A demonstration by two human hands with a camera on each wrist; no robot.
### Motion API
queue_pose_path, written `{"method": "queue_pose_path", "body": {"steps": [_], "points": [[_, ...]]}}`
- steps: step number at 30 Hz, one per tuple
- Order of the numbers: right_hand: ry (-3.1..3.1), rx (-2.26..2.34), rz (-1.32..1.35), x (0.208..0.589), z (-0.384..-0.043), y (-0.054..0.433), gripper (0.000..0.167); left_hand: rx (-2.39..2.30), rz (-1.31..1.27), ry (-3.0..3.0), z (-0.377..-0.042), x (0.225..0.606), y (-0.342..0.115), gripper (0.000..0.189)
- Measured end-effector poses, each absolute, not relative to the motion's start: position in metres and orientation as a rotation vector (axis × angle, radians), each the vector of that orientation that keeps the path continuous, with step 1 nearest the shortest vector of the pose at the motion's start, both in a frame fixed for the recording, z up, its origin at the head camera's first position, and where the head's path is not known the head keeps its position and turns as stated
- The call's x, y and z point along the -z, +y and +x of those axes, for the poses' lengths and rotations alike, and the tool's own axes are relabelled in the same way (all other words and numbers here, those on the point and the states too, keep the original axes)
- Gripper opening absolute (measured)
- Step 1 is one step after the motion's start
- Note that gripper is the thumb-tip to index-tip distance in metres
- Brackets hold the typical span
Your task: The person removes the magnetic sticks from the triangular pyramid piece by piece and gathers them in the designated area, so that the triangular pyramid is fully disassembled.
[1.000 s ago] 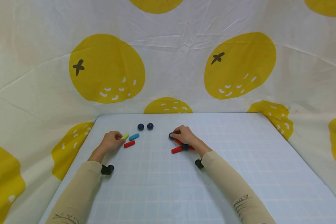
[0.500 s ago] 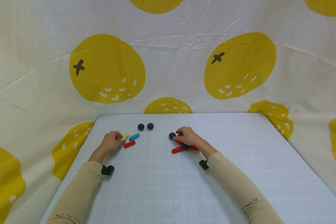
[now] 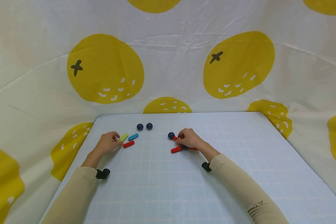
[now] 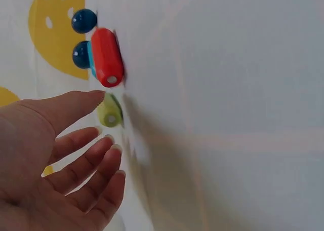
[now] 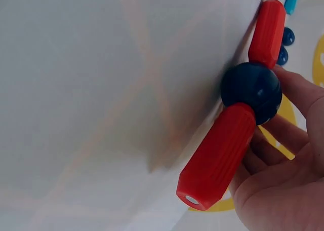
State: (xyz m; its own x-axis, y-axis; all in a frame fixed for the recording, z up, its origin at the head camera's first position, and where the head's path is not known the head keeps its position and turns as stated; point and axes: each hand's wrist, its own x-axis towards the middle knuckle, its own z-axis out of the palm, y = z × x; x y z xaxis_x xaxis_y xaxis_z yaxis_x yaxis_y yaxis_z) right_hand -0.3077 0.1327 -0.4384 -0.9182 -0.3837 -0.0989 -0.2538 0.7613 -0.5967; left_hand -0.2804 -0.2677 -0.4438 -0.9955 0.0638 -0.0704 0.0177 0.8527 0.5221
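Note:
My left hand is beside a yellow-green rod, thumb and fingers apart. In the left wrist view the yellow-green rod lies beyond the fingertips, near the thumb tip. My right hand is over a joined piece: a dark blue ball with red rods sticking out, one toward the wrist camera. Another dark blue ball sits at the far end of one red rod. The right thumb and fingers reach around behind the middle ball, spread apart; their tips are partly hidden by it.
A loose red rod and a light blue rod lie right of the left hand. Two dark blue balls, one left and one right, stand farther back. Behind the white table hangs a patterned curtain.
My right hand has let go of the far dark blue ball and moved back and right, over the joined piece. The left hand has drawn slightly away from the yellow-green rod.

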Motion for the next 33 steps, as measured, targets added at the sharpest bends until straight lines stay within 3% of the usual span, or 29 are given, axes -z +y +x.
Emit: {"method": "queue_pose_path", "body": {"steps": [14,22,28,33], "points": [[2.723,0.883,-0.506,0.441,-0.310,0.132,0.024,-0.845,0.525,2.965,-0.259,0.429,-0.179,0.027],[2.649,0.913,-0.587,0.443,-0.308,0.133,0.022,-0.905,0.485,2.785,-0.267,0.441,-0.131,0.032],[2.619,0.901,-0.651,0.441,-0.308,0.132,0.021,-0.964,0.482,2.720,-0.280,0.451,-0.110,0.047],[2.607,0.888,-0.709,0.439,-0.307,0.135,0.020,-1.019,0.490,2.671,-0.289,0.453,-0.098,0.048]]}}
